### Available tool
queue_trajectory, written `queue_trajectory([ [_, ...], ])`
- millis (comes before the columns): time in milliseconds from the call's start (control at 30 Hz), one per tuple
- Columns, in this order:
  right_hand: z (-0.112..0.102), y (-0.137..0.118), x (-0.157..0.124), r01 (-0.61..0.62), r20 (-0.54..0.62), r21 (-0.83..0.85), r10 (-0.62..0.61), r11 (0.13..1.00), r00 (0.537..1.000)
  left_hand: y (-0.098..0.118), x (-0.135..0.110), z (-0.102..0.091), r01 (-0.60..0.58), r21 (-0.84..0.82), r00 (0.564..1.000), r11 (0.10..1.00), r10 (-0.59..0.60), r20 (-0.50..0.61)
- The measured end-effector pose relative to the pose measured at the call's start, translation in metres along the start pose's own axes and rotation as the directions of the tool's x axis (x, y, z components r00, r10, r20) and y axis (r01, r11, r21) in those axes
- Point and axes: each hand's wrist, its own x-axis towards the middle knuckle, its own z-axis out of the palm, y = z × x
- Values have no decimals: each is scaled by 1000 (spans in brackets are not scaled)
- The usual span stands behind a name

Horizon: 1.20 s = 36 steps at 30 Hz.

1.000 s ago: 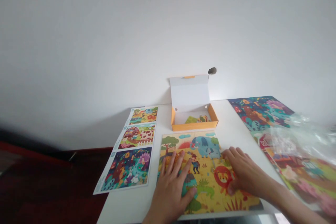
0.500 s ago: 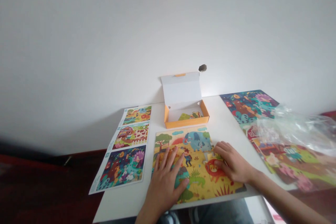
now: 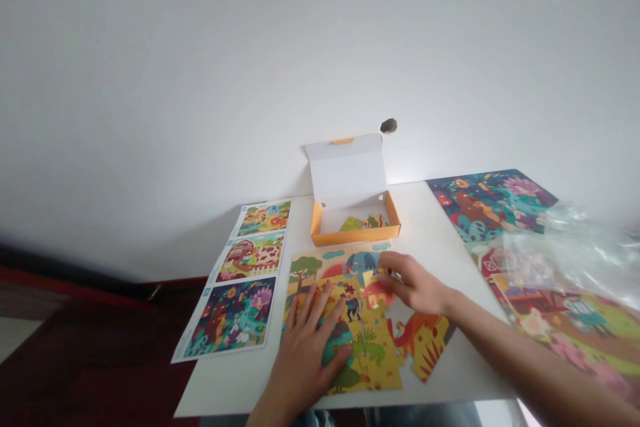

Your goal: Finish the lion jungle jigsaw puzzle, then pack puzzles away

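A colourful animal jigsaw puzzle (image 3: 360, 347) lies near the table's front edge, its right part pulled away into a loose chunk (image 3: 425, 340). My left hand (image 3: 305, 347) lies flat on the puzzle's left half, fingers spread. My right hand (image 3: 413, 283) reaches across the puzzle's upper middle, fingers curled and pinching puzzle pieces by the elephant. An open orange box (image 3: 355, 235) with a raised white lid stands just behind the puzzle, a few pieces inside.
A reference sheet (image 3: 240, 280) with three pictures lies at the left. Two finished puzzles (image 3: 493, 203) lie at the right, partly under a clear plastic bag (image 3: 575, 253). A white wall rises behind the white table (image 3: 430, 233); dark red floor lies to the left.
The puzzle has broken apart: its right section with the lion has slid away to the lower right. My right hand has moved left and up to the elephant area. My left hand stays put.
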Motion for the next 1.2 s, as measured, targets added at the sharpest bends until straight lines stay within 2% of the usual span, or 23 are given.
queue_trajectory([
  [67, 2, 5, 9, -10, -143, 2, 10, 1000, 990, 1, 0, 0, 4, -26, 1000, 1000, -4, 0],
  [200, -7, 14, 42, -104, -376, -74, 69, 992, 924, 15, 8, -4, 0, -96, 1000, 995, 2, 23],
  [300, -19, 13, 49, -133, -403, -187, 48, 973, 914, 32, 17, -12, -42, -143, 997, 989, 51, 56],
  [367, -23, 7, 31, -97, -320, -286, 0, 953, 947, 42, 20, -16, -86, -179, 992, 980, 101, 77],
  [433, -22, -1, -4, -26, -80, -334, -1, 942, 997, 48, 18, -17, -122, -216, 983, 969, 148, 112],
  [467, -20, -4, -24, -1, 43, -352, 18, 936, 999, 50, 17, -17, -130, -232, 978, 964, 163, 128],
  [533, -12, -6, -64, -16, 182, -379, 91, 925, 979, 52, 13, -15, -131, -258, 972, 957, 175, 156],
  [633, 2, 0, -102, -31, 190, -384, 112, 923, 975, 51, 11, -11, -99, -281, 973, 955, 152, 176],
  [733, 14, 10, -111, -42, 100, -382, 87, 923, 991, 52, 12, -10, -74, -296, 974, 952, 132, 182],
  [900, 23, 20, -105, -85, 7, -405, 96, 911, 995, 54, 12, -14, -65, -330, 976, 942, 128, 174],
  [1033, 24, 19, -93, -71, -18, -315, 68, 947, 997, 54, 11, -14, -42, -374, 982, 926, 107, 155],
  [1100, 20, 16, -72, -48, -64, -243, 33, 969, 997, 53, 11, -12, -33, -390, 987, 920, 90, 130],
  [1167, 11, 13, -37, -14, -213, -193, -28, 981, 977, 54, 11, -10, -35, -393, 991, 919, 83, 105],
  [1200, 5, 12, -15, -45, -312, -188, -16, 981, 950, 54, 11, -9, -38, -393, 992, 919, 82, 95],
])
